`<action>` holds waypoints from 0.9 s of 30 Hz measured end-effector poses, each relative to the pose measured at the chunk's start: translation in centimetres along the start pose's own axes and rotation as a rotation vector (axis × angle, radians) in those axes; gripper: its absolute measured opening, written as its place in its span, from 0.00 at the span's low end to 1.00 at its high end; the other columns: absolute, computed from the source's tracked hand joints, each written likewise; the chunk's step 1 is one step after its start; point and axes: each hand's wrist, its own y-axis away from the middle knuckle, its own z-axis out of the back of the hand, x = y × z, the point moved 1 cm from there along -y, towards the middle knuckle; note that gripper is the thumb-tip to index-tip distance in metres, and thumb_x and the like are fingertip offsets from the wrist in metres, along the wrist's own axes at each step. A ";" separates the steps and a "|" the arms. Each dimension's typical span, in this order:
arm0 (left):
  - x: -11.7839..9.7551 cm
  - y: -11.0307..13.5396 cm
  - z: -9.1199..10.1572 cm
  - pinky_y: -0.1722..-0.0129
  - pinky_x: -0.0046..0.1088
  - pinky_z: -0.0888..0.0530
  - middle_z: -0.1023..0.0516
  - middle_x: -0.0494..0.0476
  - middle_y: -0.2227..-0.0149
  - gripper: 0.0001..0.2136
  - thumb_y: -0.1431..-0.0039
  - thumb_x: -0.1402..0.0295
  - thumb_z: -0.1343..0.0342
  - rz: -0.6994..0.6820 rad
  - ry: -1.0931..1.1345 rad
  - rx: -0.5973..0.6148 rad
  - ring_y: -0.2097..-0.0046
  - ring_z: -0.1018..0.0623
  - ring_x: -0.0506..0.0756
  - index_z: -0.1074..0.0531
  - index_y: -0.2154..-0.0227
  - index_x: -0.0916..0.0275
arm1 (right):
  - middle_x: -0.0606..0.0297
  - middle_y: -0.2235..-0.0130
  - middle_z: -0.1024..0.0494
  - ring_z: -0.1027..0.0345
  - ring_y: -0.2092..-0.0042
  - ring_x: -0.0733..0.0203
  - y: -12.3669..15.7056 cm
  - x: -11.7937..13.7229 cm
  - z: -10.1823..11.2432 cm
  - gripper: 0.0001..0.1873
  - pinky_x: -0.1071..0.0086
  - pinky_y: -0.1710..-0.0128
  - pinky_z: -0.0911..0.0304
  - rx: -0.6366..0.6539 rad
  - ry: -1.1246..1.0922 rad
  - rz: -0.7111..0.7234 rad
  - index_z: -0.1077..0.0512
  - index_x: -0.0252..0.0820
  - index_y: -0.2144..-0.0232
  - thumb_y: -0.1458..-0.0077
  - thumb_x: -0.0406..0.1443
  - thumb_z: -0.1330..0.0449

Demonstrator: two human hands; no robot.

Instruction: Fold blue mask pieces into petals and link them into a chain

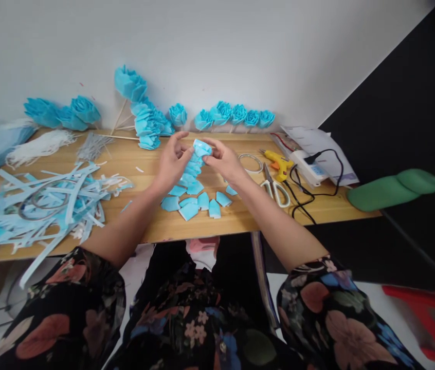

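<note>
Above the middle of the table, a light-blue fabric petal is pinched between my two hands. My left hand grips its left edge with thumb and curled fingers. On the other edge, the thumb and fingers of my right hand are closed. Under and in front of my hands, several cut blue petals lie on the wood, some overlapping in a row. A few fingertips are hidden behind the petal.
Blue fabric flowers line the wall. A heap of blue strips covers the left side, near white cords and grey wires. Rightward are scissors, a yellow glue gun, a power strip and a green object.
</note>
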 end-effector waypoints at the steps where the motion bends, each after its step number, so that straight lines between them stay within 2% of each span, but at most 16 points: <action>1: 0.1 -0.1 0.0 0.61 0.31 0.25 0.21 0.55 0.62 0.23 0.42 0.64 0.36 0.027 0.036 0.014 0.59 0.19 0.58 0.31 0.44 0.56 | 0.65 0.56 0.17 0.23 0.53 0.56 -0.1 -0.1 0.0 0.32 0.58 0.45 0.28 -0.009 -0.014 -0.011 0.31 0.46 0.40 0.49 0.37 0.37; 5: 0.3 -0.8 0.1 0.63 0.31 0.23 0.20 0.56 0.60 0.17 0.38 0.58 0.40 0.180 0.196 0.062 0.60 0.19 0.57 0.28 0.49 0.58 | 0.64 0.55 0.17 0.22 0.52 0.55 -0.4 0.0 0.3 0.32 0.58 0.46 0.27 0.011 -0.071 -0.062 0.29 0.45 0.42 0.52 0.36 0.37; 8: 0.3 -1.1 0.4 0.64 0.30 0.23 0.19 0.59 0.58 0.18 0.37 0.53 0.44 0.254 0.244 0.109 0.60 0.19 0.56 0.26 0.53 0.60 | 0.64 0.55 0.17 0.22 0.52 0.54 -0.3 0.3 0.6 0.33 0.58 0.46 0.26 0.035 -0.084 -0.073 0.29 0.46 0.42 0.53 0.36 0.37; 12: 0.6 -0.9 0.5 0.65 0.31 0.23 0.19 0.58 0.67 0.14 0.44 0.56 0.37 0.291 0.190 0.209 0.66 0.20 0.55 0.23 0.66 0.64 | 0.66 0.60 0.16 0.22 0.55 0.54 0.0 0.4 0.9 0.33 0.56 0.48 0.26 0.092 -0.079 -0.079 0.30 0.47 0.42 0.53 0.38 0.35; 16: 1.1 -0.9 0.6 0.68 0.32 0.25 0.23 0.56 0.74 0.12 0.48 0.60 0.35 0.302 0.154 0.184 0.73 0.24 0.53 0.25 0.75 0.64 | 0.68 0.62 0.17 0.23 0.58 0.56 0.4 0.7 1.6 0.31 0.58 0.51 0.27 0.101 0.029 -0.031 0.29 0.49 0.42 0.50 0.40 0.34; 19: 1.1 -0.9 0.6 0.66 0.34 0.25 0.23 0.56 0.74 0.13 0.48 0.58 0.34 0.286 0.163 0.177 0.71 0.23 0.55 0.25 0.75 0.63 | 0.66 0.59 0.17 0.24 0.57 0.56 1.0 1.5 2.5 0.25 0.60 0.51 0.28 0.003 0.196 0.086 0.27 0.47 0.44 0.45 0.42 0.36; 23: 0.7 -0.6 0.4 0.64 0.34 0.24 0.21 0.58 0.72 0.15 0.48 0.55 0.35 0.281 0.168 0.200 0.69 0.21 0.56 0.24 0.72 0.65 | 0.62 0.56 0.18 0.26 0.53 0.53 1.7 2.8 3.3 0.12 0.57 0.46 0.33 -0.129 0.527 0.365 0.21 0.48 0.55 0.37 0.41 0.40; 27: 0.7 -0.2 0.3 0.65 0.31 0.26 0.21 0.57 0.72 0.17 0.48 0.54 0.34 0.264 0.126 0.231 0.71 0.23 0.53 0.24 0.73 0.65 | 0.61 0.59 0.18 0.28 0.53 0.52 1.6 3.0 3.1 0.13 0.57 0.48 0.35 -0.107 0.728 0.590 0.20 0.46 0.60 0.32 0.42 0.44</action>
